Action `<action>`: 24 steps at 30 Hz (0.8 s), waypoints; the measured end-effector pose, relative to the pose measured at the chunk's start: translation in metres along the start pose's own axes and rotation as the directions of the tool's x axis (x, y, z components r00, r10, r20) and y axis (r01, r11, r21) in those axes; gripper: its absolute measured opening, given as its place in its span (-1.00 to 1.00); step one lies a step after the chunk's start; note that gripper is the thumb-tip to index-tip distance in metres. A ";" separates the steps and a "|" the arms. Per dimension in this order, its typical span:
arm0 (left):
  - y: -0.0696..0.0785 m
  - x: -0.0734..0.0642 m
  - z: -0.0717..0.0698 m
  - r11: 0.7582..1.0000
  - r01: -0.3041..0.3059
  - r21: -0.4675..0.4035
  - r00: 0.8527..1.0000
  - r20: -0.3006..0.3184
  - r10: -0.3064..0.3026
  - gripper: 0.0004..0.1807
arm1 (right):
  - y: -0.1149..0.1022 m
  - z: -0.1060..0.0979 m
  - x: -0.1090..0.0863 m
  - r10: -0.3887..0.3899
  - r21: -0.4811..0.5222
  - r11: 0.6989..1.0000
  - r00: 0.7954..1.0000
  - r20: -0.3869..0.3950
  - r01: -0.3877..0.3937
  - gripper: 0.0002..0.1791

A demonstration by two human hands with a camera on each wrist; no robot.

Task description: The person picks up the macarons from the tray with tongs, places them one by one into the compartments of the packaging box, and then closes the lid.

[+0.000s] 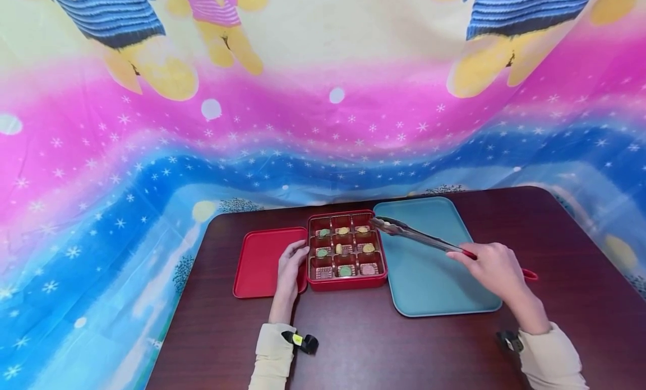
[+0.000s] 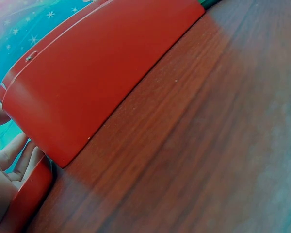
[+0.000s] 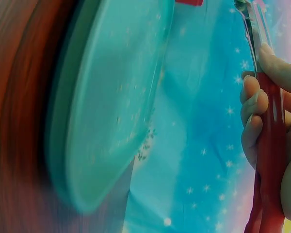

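Note:
A red tin box (image 1: 348,286) holds a clear divided insert whose several compartments contain green, yellow and pink cookies. My left hand (image 1: 290,267) rests against the box's left side; in the left wrist view its extended fingers (image 2: 12,150) touch the tin's corner. With my right hand (image 1: 497,269) I grip a pair of metal tongs (image 1: 429,237) with red handles, fingers and thumb wrapped round them in the right wrist view. The tongs' tips hang over the box's upper right rim, close to a yellow cookie (image 1: 362,230). I see nothing held between the tips.
A flat red lid (image 1: 262,261) lies left of the box, partly under my left hand. To the right, a blue-green tray (image 1: 439,292) lies beside the box, below the tongs. The dark wooden table (image 1: 404,351) meets a patterned cloth backdrop (image 1: 323,121) behind.

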State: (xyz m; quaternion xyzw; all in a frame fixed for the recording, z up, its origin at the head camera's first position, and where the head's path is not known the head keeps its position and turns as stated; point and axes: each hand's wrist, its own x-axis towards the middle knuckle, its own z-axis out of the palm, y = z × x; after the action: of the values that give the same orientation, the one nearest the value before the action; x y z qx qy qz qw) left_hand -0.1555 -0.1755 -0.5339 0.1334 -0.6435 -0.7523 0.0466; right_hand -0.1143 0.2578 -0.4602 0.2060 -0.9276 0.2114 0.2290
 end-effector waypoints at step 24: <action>0.000 -0.001 0.000 1.000 -0.002 -0.012 1.000 -0.001 0.002 -0.56 | -0.057 0.050 0.021 -0.169 0.085 0.983 0.984 0.056 0.164 -0.38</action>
State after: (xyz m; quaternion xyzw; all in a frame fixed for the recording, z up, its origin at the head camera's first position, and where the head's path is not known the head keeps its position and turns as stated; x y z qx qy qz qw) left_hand -0.1544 -0.1756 -0.5335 0.1329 -0.6391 -0.7560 0.0486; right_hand -0.1206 0.1806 -0.4725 0.2987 -0.9045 0.2221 0.2082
